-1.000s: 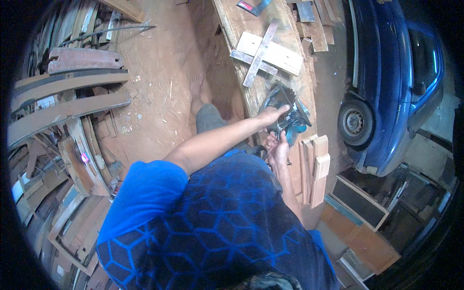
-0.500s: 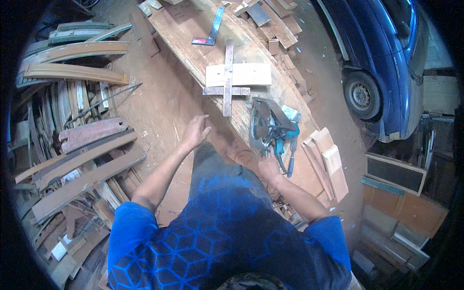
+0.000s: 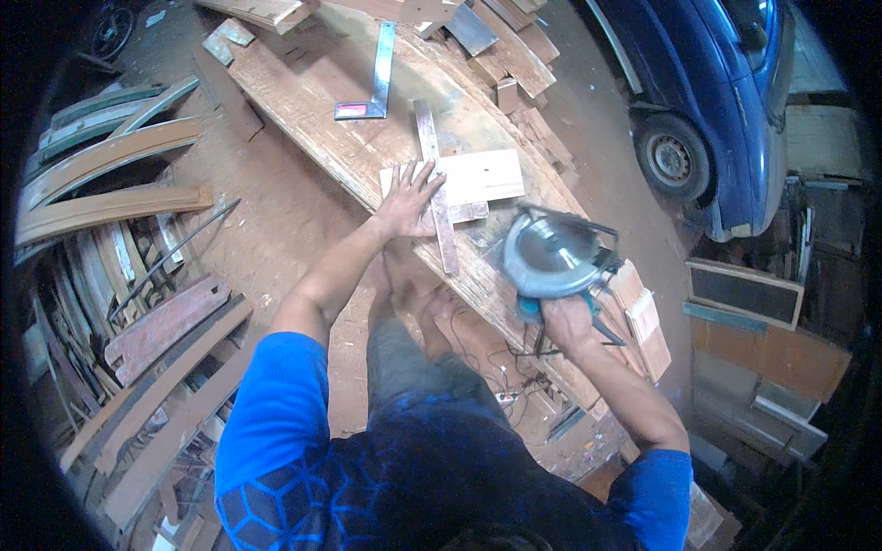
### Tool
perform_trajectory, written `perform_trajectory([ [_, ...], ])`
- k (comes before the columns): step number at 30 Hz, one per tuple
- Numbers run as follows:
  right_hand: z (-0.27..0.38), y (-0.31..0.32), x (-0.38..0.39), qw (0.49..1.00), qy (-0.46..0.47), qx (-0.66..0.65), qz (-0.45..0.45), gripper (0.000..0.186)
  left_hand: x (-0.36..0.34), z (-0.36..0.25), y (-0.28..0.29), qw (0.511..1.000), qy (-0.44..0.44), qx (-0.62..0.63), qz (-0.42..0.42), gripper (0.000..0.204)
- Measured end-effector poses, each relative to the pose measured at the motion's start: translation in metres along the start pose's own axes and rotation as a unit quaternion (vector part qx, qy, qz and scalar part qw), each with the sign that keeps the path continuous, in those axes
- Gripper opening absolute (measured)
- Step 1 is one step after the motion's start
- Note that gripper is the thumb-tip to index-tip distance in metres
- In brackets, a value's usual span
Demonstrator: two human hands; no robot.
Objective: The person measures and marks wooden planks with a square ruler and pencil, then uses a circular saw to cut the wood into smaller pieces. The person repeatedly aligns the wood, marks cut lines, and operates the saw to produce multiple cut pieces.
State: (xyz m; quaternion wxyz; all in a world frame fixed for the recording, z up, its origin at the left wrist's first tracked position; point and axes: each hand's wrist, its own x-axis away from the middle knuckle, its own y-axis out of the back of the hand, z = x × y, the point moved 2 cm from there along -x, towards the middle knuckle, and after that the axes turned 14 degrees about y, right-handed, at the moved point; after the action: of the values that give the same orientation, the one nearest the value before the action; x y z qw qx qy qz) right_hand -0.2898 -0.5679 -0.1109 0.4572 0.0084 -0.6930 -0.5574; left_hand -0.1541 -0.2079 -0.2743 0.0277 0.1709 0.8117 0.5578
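My right hand [image 3: 568, 323] is wrapped round the handle of a circular saw [image 3: 549, 260], which is tilted so that its round blade guard shows, slightly blurred. With fingers spread, my left hand [image 3: 410, 204] lies flat on the left end of a pale board [image 3: 489, 176] and reaches against a narrow wooden strip [image 3: 444, 234]. That strip crosses over the board. A short crosspiece [image 3: 470, 212] shows under the board's near edge. The saw is just right of the board, apart from it.
A long plank bench [image 3: 303, 124] carries a try square [image 3: 378, 78] farther up. Stacked wood pieces [image 3: 646, 326] are at its right end, offcuts [image 3: 505, 55] along its far side. Curved timbers [image 3: 115, 216] fill the left floor. A blue car [image 3: 712, 110] stands at right.
My left hand has come up onto the pale board, and the strip and board have turned a little. The saw has been lifted and turned in my right hand.
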Motion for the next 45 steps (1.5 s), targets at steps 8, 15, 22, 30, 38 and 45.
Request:
perform_trajectory([
  [8, 0.006, 0.127, 0.033, 0.786, -0.281, -0.486, -0.258, 0.044, -0.006, 0.012, -0.004, 0.992, 0.017, 0.125, -0.027, 0.137],
  [15, 0.059, 0.103, 0.015, 0.591, -0.365, -0.626, -0.354, 0.031, -0.006, 0.019, 0.003, 0.994, 0.004, 0.11, -0.006, 0.125],
  [22, 0.079, 0.076, -0.072, 0.675, -0.25, -0.547, -0.428, 0.033, -0.011, 0.018, -0.004, 0.994, 0.037, 0.106, 0.004, 0.129],
  [30, 0.109, 0.076, -0.099, 0.741, -0.227, -0.492, -0.396, 0.033, -0.012, 0.014, -0.011, 0.993, 0.01, 0.118, -0.029, 0.135],
  [38, 0.099, 0.057, -0.101, 0.764, -0.223, -0.487, -0.361, 0.049, -0.006, 0.024, -0.031, 0.994, 0.022, 0.064, -0.088, 0.123],
  [45, 0.096, 0.052, -0.094, 0.748, -0.243, -0.511, -0.347, 0.053, -0.01, 0.022, -0.012, 0.991, 0.003, 0.124, -0.056, 0.112],
])
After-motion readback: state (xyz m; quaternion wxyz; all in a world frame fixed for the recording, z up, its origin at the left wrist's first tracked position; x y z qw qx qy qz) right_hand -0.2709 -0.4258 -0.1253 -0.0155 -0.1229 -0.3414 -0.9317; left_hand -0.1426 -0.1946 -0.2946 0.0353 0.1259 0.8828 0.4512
